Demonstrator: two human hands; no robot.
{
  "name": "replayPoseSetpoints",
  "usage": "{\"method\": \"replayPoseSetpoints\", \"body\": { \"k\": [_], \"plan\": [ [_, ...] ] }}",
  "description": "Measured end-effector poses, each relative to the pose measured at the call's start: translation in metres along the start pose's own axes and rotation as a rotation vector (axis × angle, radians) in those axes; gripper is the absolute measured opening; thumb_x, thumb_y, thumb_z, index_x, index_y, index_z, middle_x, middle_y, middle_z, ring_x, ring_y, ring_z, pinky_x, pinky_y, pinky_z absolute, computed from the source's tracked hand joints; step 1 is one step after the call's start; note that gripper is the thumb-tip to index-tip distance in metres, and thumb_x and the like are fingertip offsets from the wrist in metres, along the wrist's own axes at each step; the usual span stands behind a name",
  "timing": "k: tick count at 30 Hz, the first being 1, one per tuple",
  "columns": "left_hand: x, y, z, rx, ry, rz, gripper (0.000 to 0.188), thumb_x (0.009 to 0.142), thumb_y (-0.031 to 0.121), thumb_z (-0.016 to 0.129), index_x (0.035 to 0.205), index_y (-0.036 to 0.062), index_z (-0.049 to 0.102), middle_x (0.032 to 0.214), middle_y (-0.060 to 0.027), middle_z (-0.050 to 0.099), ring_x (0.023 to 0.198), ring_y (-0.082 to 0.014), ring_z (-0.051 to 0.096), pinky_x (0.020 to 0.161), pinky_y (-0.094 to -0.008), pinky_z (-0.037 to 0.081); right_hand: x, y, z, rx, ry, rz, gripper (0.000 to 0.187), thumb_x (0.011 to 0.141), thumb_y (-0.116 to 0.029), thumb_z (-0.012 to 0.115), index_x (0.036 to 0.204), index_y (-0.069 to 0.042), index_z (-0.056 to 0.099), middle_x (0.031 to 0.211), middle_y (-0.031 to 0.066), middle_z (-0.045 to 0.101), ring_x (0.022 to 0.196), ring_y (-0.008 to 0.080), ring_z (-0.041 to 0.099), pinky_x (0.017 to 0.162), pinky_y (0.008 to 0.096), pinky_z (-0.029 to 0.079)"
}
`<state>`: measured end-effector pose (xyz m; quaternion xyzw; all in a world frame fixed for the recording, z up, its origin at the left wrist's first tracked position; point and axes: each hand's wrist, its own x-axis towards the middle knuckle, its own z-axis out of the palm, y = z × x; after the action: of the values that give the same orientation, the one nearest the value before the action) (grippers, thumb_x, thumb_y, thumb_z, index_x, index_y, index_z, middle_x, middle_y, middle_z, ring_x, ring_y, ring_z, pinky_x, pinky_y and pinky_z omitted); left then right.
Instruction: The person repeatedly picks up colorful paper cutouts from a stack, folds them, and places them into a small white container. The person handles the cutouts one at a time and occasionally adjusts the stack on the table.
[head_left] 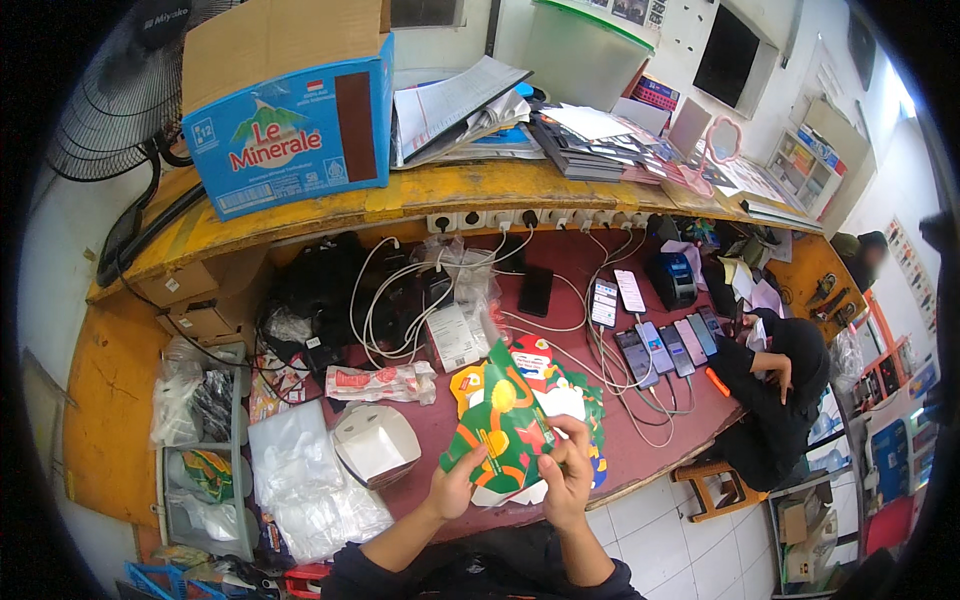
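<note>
On the shelf [430,192], we locate a blue carton [290,130] at the left end, stacked papers [460,100] along the middle and a pink mirror [722,140] toward the right end. On the bench [630,458], we note a row of sockets [556,217] along the far edge and phones [655,347] grouped toward the right end. At the left edge, we find clear plastic bags [290,450] beside a grey crate [243,420]. A brown stool [715,490] stands by the right end.
</note>
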<state>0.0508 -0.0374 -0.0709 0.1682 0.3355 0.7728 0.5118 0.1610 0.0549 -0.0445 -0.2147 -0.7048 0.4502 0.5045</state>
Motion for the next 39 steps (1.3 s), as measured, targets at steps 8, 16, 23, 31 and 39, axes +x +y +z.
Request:
{"method": "replayPoseSetpoints", "body": {
  "k": [8, 16, 23, 31, 39],
  "plan": [
    [-0.009, -0.006, 0.001, 0.211, -0.001, 0.079, 0.035, 0.095, 0.014, 0.044, 0.126, -0.0022, 0.042, 0.117, -0.0112, 0.057, 0.104, -0.0194, 0.058, 0.089, -0.0326, 0.048, -0.008, 0.004, 0.005, -0.056, -0.031, -0.007, 0.017, 0.081, -0.008, 0.061, 0.074, -0.001, 0.046, 0.123, 0.0209, 0.044, 0.114, 0.0325, 0.046, 0.102, 0.043, 0.031],
    [-0.012, -0.01, -0.031, -0.492, -0.479, -0.229, 0.058, 0.078, 0.007, 0.049, 0.134, -0.0023, 0.036, 0.134, -0.0178, 0.045, 0.125, -0.0306, 0.043, 0.108, -0.0476, 0.027, -0.015, 0.017, -0.014, 0.536, -0.319, 0.321, 0.072, 0.075, -0.02, 0.075, 0.132, -0.007, 0.033, 0.149, 0.0175, 0.012, 0.134, 0.0257, 0.026, 0.104, 0.0395, 0.032],
    [-0.025, 0.01, -0.032, -0.05, -0.37, -0.54, 0.051, 0.084, 0.003, 0.047, 0.134, -0.0017, 0.037, 0.131, -0.0154, 0.049, 0.121, -0.0251, 0.047, 0.104, -0.0376, 0.035, 0.018, 0.007, -0.03, 0.044, -0.25, -0.065, 0.104, 0.066, -0.027, 0.081, 0.146, -0.004, 0.017, 0.151, 0.0196, 0.014, 0.121, 0.0258, 0.042, 0.095, 0.0376, 0.041],
    [-0.023, 0.002, -0.048, 0.135, -0.275, -0.444, 0.037, 0.087, 0.002, 0.045, 0.124, -0.0058, 0.046, 0.118, -0.0147, 0.057, 0.107, -0.0248, 0.057, 0.094, -0.0385, 0.045, -0.012, 0.022, -0.017, 0.622, -0.193, 0.372, 0.048, 0.087, -0.017, 0.063, 0.125, 0.008, 0.05, 0.125, 0.0176, 0.055, 0.111, 0.0214, 0.054, 0.095, 0.0297, 0.04],
    [-0.022, 0.013, -0.036, -0.158, -0.091, -0.494, 0.046, 0.08, 0.001, 0.041, 0.125, -0.0086, 0.042, 0.121, -0.0207, 0.055, 0.108, -0.0321, 0.058, 0.094, -0.0441, 0.047, 0.009, 0.004, -0.046, -0.224, -0.364, -0.429, 0.034, 0.062, 0.004, 0.069, 0.09, -0.015, 0.074, 0.07, 0.0023, 0.053, 0.061, 0.0142, 0.052, 0.055, 0.0261, 0.043]
  ]
}}
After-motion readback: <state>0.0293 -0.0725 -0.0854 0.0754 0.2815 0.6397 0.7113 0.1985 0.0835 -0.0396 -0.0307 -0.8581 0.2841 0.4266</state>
